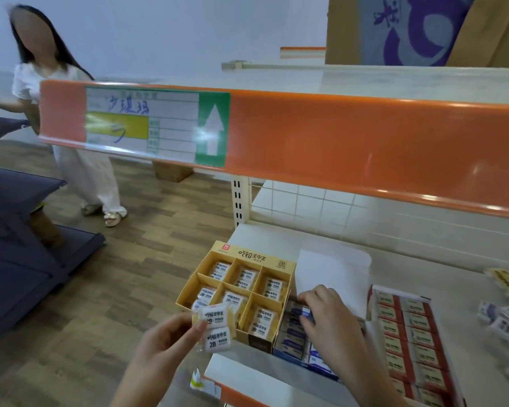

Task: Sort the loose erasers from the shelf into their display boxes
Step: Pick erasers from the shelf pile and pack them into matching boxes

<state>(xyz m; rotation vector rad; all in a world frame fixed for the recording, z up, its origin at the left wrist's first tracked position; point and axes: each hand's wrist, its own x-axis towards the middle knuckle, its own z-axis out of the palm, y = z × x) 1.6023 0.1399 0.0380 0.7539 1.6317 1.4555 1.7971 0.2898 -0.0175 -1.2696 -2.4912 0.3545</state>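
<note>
On the lower shelf (265, 236), left hand (162, 345) fingers pinching two yellow-wrapped erasers (216, 327), right hand (321, 312) fingers gripping blue eraser (301, 312) in blue box (294, 348)

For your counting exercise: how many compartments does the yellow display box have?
6, in two rows of three: back row; front row. The held erasers partly cover the front-left one.
</note>
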